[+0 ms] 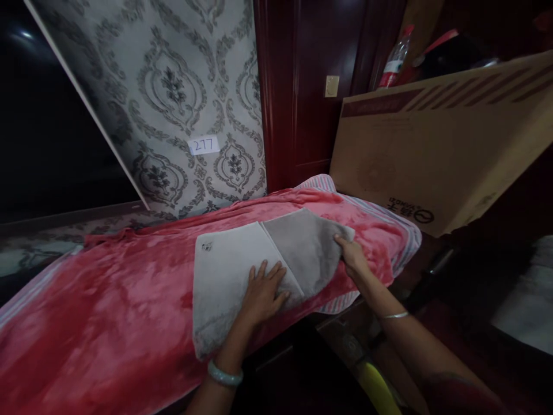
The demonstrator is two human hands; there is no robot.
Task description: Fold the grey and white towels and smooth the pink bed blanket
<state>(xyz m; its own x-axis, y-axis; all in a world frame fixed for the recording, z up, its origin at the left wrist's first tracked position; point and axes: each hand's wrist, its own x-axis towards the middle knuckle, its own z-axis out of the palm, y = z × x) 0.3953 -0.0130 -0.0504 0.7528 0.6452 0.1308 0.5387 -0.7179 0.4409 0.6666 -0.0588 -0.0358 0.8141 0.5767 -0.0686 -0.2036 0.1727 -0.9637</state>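
A grey plush cloth [228,276] lies partly folded on a red plush blanket [108,311]. Its left part is paler, with a small dark print in the upper left corner, and a diagonal edge separates it from a darker grey part on the right. My left hand [261,291] rests flat on the paler part near that edge, fingers spread. At the far right, my right hand [353,255] pinches the cloth's edge between thumb and fingers, and that side looks slightly raised.
A large cardboard box [415,144] stands at the back right, with a red-labelled bottle [395,60] behind it. At the left is a dark screen [56,132]. Patterned wallpaper carries a paper label [204,144] reading 277. A striped cloth [404,230] shows beneath the blanket.
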